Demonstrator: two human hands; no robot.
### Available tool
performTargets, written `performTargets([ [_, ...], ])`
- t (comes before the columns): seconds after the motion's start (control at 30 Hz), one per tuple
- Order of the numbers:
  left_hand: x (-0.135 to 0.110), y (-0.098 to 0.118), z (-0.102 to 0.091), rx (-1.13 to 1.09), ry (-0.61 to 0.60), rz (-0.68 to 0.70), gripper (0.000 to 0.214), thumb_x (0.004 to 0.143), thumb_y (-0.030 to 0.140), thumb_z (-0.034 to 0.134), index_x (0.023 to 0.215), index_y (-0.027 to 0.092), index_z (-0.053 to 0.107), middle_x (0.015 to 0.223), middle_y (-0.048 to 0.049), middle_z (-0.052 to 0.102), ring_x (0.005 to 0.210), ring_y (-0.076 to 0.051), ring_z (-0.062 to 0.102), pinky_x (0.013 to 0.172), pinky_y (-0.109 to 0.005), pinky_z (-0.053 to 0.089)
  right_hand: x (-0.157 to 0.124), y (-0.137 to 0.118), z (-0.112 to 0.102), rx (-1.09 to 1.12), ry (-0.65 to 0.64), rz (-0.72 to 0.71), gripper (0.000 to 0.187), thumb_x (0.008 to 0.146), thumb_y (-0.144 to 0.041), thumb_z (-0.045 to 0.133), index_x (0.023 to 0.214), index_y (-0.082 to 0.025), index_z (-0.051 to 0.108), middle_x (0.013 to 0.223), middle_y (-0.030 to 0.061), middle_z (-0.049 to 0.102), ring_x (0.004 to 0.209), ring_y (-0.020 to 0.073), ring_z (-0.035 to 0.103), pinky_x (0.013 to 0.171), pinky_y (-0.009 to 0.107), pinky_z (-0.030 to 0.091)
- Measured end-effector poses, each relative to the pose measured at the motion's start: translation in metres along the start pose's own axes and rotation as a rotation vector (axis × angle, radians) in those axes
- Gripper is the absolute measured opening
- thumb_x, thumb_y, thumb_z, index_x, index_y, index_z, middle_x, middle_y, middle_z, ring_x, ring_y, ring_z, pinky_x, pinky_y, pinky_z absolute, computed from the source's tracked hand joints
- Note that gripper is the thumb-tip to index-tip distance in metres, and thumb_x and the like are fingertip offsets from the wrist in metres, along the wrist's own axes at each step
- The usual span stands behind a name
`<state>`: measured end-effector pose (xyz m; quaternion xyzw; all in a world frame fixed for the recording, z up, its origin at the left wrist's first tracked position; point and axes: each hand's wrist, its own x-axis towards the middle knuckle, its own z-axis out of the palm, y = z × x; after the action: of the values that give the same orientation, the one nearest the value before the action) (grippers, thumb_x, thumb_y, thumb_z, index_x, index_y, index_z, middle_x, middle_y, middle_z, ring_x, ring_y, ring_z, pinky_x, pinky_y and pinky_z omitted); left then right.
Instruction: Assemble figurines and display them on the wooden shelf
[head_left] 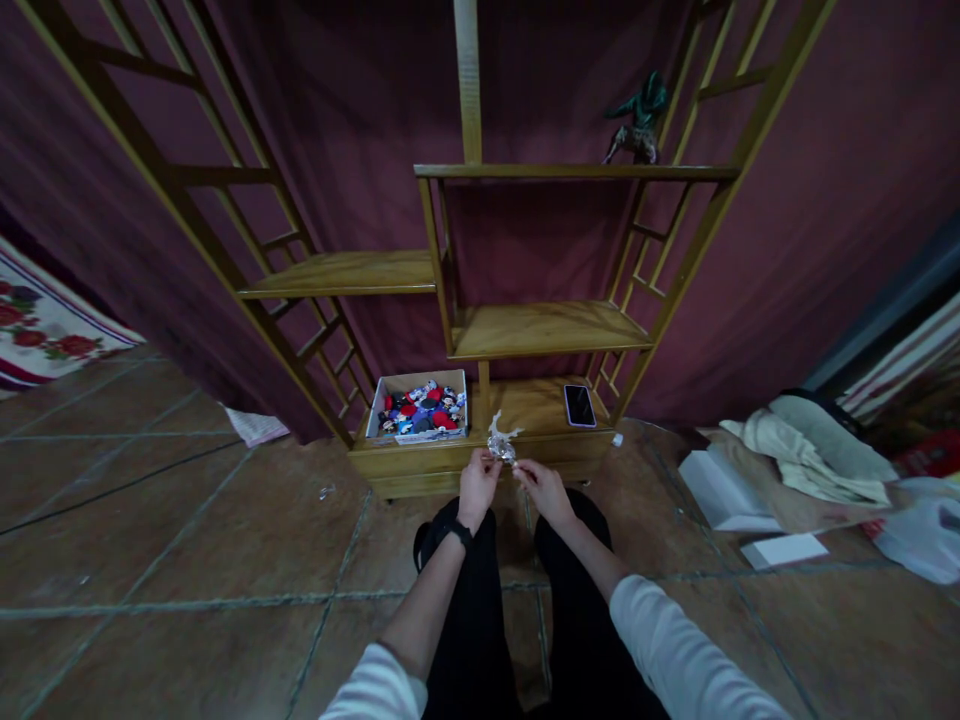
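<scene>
Clock from view centre. Held piece [502,443]: shiny silver, off-white top. 8 o'clock box [439,436]: white; contents [427,405] mixed red, blue, black, white. 4 o'clock phone [580,405]: black screen, pale violet rim. 1 o'clock figurine [643,112]: green top. 9 o'clock textile [49,322]: white, red floral. Shelving [551,325]: yellow-brown. Curtain [540,245]: maroon.

The view is taken from the head, aimed forward and down. The shelf [551,329] is faced nearby at twelve o'clock.
</scene>
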<state>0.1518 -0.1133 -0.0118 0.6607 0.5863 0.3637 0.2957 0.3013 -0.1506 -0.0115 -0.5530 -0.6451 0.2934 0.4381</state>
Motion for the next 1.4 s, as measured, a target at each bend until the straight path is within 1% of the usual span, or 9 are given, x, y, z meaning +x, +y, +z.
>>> performTargets([
  [0.2,-0.006,0.007,-0.002,0.125,-0.025,0.061,0.017,0.084,0.032,0.045,0.089,0.020,0.056,0.082,-0.0046,0.066,0.074,-0.015,0.060,0.063,-0.022,0.037,-0.002,-0.004,-0.004,-0.020,-0.052,-0.005,0.020,0.084,-0.035,0.044,0.093,-0.026,0.060,0.076,-0.0028,0.065,0.057,0.0120,0.060,0.060,0.023,0.045],
  [0.33,-0.003,0.001,0.002,0.152,-0.005,0.058,0.017,0.085,0.029,0.043,0.085,0.018,0.057,0.078,-0.0053,0.064,0.072,-0.016,0.059,0.064,-0.023,0.037,-0.007,-0.011,-0.007,-0.143,-0.082,-0.071,0.021,0.085,-0.038,0.044,0.095,-0.028,0.060,0.086,-0.0012,0.066,0.075,0.0154,0.062,0.070,0.025,0.044],
  [0.43,0.001,-0.006,0.006,0.077,-0.009,0.045,0.014,0.083,0.020,0.043,0.084,0.017,0.057,0.078,-0.0055,0.064,0.072,-0.016,0.058,0.066,-0.024,0.039,-0.009,-0.015,-0.008,-0.192,-0.102,-0.102,0.025,0.088,-0.039,0.038,0.091,-0.027,0.060,0.089,-0.0002,0.065,0.082,0.0160,0.061,0.074,0.025,0.043],
  [0.5,0.003,-0.010,0.007,-0.019,-0.021,0.038,0.015,0.081,0.015,0.043,0.085,0.017,0.057,0.078,-0.0050,0.064,0.073,-0.015,0.059,0.069,-0.025,0.041,-0.009,-0.016,-0.008,-0.201,-0.055,-0.086,0.028,0.089,-0.039,0.033,0.089,-0.026,0.059,0.086,0.0003,0.064,0.081,0.0154,0.060,0.073,0.025,0.043],
  [0.6,0.006,-0.012,0.008,-0.163,-0.041,0.028,0.017,0.078,0.012,0.045,0.085,0.017,0.059,0.076,-0.0041,0.065,0.071,-0.014,0.059,0.070,-0.025,0.043,-0.007,-0.013,-0.008,-0.207,0.044,-0.051,0.025,0.089,-0.039,0.035,0.092,-0.024,0.056,0.088,0.0010,0.062,0.081,0.0156,0.059,0.073,0.026,0.043],
  [0.77,0.007,-0.011,0.008,-0.325,-0.065,0.006,0.015,0.075,0.015,0.050,0.086,0.015,0.061,0.071,-0.0033,0.065,0.066,-0.015,0.059,0.067,-0.026,0.046,-0.006,-0.011,-0.006,-0.276,-0.026,-0.089,0.023,0.086,-0.040,0.043,0.102,-0.027,0.054,0.098,0.0004,0.058,0.080,0.0145,0.059,0.074,0.027,0.044],
  [0.97,0.007,-0.009,0.010,-0.336,-0.110,0.018,0.013,0.073,0.015,0.053,0.082,0.014,0.063,0.070,-0.0026,0.064,0.069,-0.015,0.059,0.068,-0.027,0.047,-0.008,-0.012,-0.004,-0.345,-0.085,-0.123,0.018,0.087,-0.036,0.042,0.098,-0.030,0.055,0.096,-0.0015,0.057,0.083,0.0137,0.060,0.072,0.024,0.044],
  [1.2,0.005,-0.001,0.006,-0.228,-0.138,-0.031,0.016,0.073,0.014,0.052,0.086,0.015,0.062,0.072,-0.0027,0.065,0.067,-0.014,0.060,0.066,-0.026,0.048,-0.007,-0.012,-0.004,-0.343,-0.085,-0.094,0.018,0.088,-0.032,0.040,0.094,-0.030,0.057,0.094,-0.0010,0.059,0.084,0.0148,0.059,0.070,0.024,0.042],
  [1.4,0.002,0.006,0.004,-0.240,-0.157,-0.051,0.014,0.076,0.024,0.053,0.086,0.016,0.060,0.067,-0.0014,0.064,0.058,-0.013,0.059,0.057,-0.024,0.047,-0.005,-0.010,-0.005,-0.307,-0.091,-0.042,0.019,0.088,-0.026,0.040,0.094,-0.028,0.058,0.093,0.0001,0.060,0.086,0.0156,0.059,0.072,0.024,0.042],
])
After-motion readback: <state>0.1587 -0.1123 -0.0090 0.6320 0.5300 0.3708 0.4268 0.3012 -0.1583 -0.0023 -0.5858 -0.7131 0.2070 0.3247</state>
